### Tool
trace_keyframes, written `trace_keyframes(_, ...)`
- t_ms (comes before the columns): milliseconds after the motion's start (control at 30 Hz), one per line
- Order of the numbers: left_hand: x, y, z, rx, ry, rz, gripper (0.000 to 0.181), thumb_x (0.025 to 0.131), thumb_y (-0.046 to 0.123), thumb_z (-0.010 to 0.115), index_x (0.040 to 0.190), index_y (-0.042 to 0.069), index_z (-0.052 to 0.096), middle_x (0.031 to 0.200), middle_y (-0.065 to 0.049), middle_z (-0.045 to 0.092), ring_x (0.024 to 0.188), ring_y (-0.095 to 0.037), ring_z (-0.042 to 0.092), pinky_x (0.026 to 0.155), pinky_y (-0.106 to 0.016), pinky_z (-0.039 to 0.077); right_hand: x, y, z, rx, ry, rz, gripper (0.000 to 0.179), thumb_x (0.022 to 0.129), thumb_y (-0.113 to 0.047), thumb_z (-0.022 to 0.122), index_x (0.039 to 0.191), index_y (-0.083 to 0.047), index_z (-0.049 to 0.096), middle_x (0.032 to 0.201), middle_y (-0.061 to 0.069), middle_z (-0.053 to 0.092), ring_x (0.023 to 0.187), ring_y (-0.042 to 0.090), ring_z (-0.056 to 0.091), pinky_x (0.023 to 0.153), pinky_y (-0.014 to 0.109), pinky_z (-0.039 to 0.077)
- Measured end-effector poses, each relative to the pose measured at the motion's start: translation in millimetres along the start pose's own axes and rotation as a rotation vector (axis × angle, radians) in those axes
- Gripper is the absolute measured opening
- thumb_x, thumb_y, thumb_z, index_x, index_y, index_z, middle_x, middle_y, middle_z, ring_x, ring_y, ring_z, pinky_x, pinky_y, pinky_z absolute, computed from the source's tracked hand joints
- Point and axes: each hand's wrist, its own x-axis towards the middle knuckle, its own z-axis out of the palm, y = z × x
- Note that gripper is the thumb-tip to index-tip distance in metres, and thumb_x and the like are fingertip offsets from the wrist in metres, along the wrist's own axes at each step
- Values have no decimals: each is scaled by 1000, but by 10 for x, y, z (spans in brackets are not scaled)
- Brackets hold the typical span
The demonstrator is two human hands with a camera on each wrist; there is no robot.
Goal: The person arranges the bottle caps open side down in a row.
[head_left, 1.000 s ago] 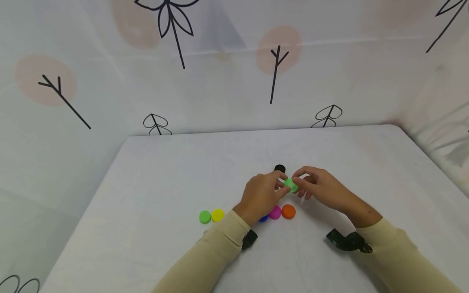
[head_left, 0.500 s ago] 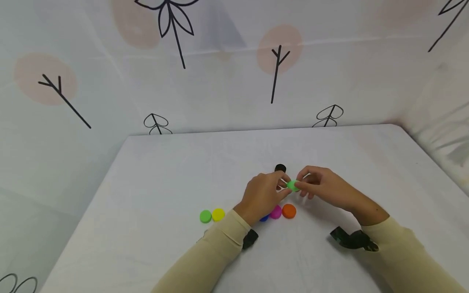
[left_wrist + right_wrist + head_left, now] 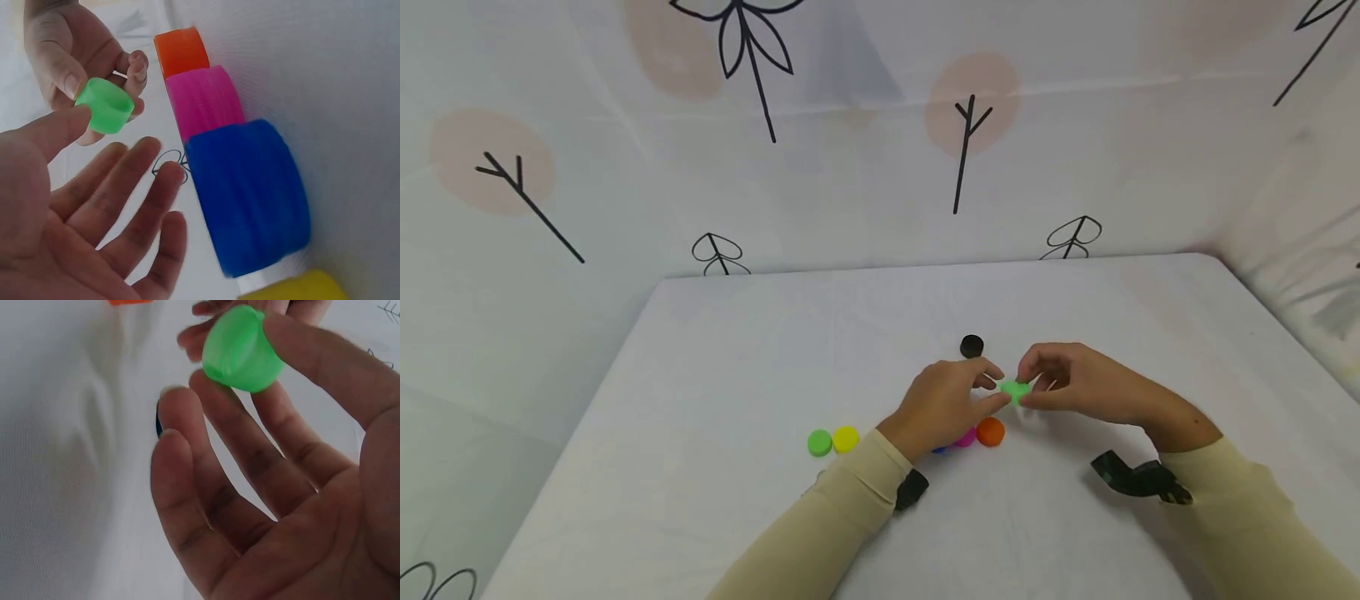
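Note:
My right hand point(image 3: 1086, 383) pinches a small light green cup-shaped piece point(image 3: 240, 350) between thumb and fingertips, above the table. Its round hollow opening shows in the left wrist view, and light passes through its wall. My left hand point(image 3: 943, 404) is close beside it, palm toward the piece. The left thumb tip overlaps the rim, while the other left fingers point(image 3: 134, 181) spread loosely apart from it. In front of the hands, an orange disc point(image 3: 990, 432), a magenta disc point(image 3: 206, 100) and a blue disc point(image 3: 250, 194) stand in a row, partly hidden by my left hand.
A yellow disc point(image 3: 846, 439) and a second green disc point(image 3: 820, 443) lie left of my left forearm. A short black cylinder point(image 3: 972, 346) stands behind the hands. The white table point(image 3: 737, 358) meets a patterned cloth backdrop point(image 3: 865, 192). Dark straps point(image 3: 1138, 479) circle both wrists.
The right hand has moved right and slightly toward me with the green piece, and the piece has tilted. The left hand has followed a little, its fingers further from the piece.

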Motion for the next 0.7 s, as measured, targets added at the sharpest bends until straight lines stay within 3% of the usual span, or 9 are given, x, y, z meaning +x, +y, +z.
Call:
trace_keyframes(167, 10, 9, 85, 143, -66, 30, 28, 96, 42, 65, 119, 26, 71, 108, 13, 75, 98, -5, 68, 83, -23, 48, -9, 41, -1, 3, -84, -17, 26, 87, -22, 78, 102, -9, 61, 98, 7, 69, 83, 19, 67, 71, 28, 54)
trace_keyframes(300, -15, 26, 133, 235, -64, 93, 23, 95, 39, 67, 112, 26, 74, 103, 16, 74, 90, -4, 65, 78, -27, 43, -1, 68, 16, 19, -122, -25, 26, 86, -20, 78, 104, -10, 63, 97, 7, 69, 82, 18, 67, 70, 29, 55)
trace_keyframes(467, -48, 56, 144, 271, -44, 123, 20, 94, 35, 68, 109, 24, 75, 102, 15, 73, 86, -7, 61, 75, -26, 38, 5, 86, 27, 9, -143, -42, 26, 84, -19, 79, 105, -9, 66, 93, 6, 69, 80, 17, 67, 71, 28, 55)
trace_keyframes(700, -61, 94, 155, 310, -61, 107, 20, 94, 34, 67, 111, 26, 74, 101, 14, 71, 85, -8, 59, 75, -27, 39, 4, 83, 40, -24, -178, -27, 24, 83, -19, 80, 102, -10, 68, 86, 3, 69, 78, 14, 65, 71, 27, 53)
